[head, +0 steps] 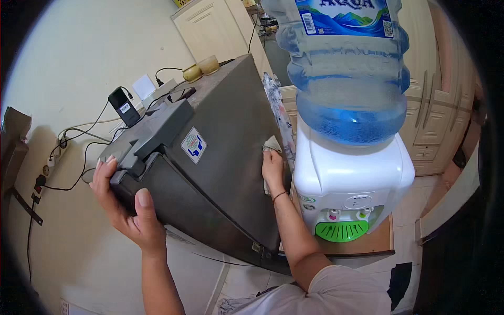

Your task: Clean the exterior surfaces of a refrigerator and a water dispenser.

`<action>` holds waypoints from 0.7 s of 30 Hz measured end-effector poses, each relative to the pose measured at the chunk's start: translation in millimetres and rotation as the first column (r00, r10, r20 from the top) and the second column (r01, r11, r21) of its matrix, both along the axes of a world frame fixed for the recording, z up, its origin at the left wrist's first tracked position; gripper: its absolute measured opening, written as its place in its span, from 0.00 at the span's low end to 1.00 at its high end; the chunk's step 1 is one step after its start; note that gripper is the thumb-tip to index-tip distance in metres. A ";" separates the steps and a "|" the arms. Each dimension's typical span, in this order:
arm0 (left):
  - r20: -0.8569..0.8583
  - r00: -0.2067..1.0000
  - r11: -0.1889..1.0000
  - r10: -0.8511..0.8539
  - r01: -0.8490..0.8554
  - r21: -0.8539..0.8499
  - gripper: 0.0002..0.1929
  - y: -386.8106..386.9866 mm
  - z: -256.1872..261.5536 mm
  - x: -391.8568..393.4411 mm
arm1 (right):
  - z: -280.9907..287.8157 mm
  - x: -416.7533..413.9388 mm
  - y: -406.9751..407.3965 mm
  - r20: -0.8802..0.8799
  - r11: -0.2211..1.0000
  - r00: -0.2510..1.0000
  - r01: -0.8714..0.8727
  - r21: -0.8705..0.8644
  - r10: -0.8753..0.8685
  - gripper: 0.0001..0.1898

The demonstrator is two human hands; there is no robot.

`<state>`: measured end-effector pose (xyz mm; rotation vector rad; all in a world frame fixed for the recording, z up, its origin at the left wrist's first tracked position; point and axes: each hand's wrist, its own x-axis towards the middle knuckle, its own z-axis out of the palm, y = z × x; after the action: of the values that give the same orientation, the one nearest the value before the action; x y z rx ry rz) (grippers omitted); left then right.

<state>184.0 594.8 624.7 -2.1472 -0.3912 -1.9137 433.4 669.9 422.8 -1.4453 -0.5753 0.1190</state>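
A dark grey refrigerator (232,114) stands before me, its side panel facing me and a diamond-shaped sticker (193,145) near its upper front. In my right hand (273,168) is a crumpled pale cloth (271,144), held against that side panel close to the rear edge. Part of the cloth hangs below the fingers. My left hand (132,212) is at the top corner of the refrigerator door (185,208), fingers over the edge and thumb apart. The fingers' exact contact with the door is partly hidden.
A white water dispenser (350,169) carrying a large water bottle (350,90) stands close right of my right arm. Atop the refrigerator are a phone (123,107), small pots (192,73) and cables. A power strip (46,170) hangs along the left wall.
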 end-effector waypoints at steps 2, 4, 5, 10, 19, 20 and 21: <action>0.020 1.000 1.000 -0.020 0.020 0.001 0.29 0.2 -0.1 0.5 | 26.7 -6.7 3.3 0.012 0.974 0.997 -0.072 0.216 0.071 0.16; 0.009 1.000 0.999 0.028 -0.028 0.018 0.30 -0.2 -0.2 0.1 | 64.7 -5.6 7.0 0.113 0.919 0.983 -0.177 0.354 0.145 0.15; 0.024 1.000 1.000 0.014 -0.013 -0.010 0.30 0.0 -0.6 0.2 | 86.4 -2.1 12.0 0.128 0.910 0.979 -0.194 0.366 0.157 0.15; 0.029 0.999 0.999 -0.019 0.020 -0.034 0.32 2.5 -1.9 1.9 | 149.1 30.2 38.5 0.059 0.906 0.995 -0.096 0.412 0.079 0.17; 0.003 1.000 1.000 0.005 -0.005 -0.026 0.31 0.1 -1.8 0.1 | 31.0 52.4 53.2 0.107 0.989 0.983 0.146 0.032 -0.149 0.17; -0.024 1.000 1.000 0.018 -0.017 0.011 0.28 -0.1 -1.9 -0.4 | 13.6 50.5 48.4 0.089 0.988 0.984 0.152 0.013 -0.153 0.17; -0.018 1.000 1.000 0.009 -0.009 -0.001 0.28 0.0 -1.9 -0.4 | 2.8 48.7 45.5 0.008 0.980 0.989 0.149 -0.131 -0.149 0.18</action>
<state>183.6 594.8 622.7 -2.1585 -0.3981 -1.8881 482.1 715.4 425.6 -1.6113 -0.4619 0.0405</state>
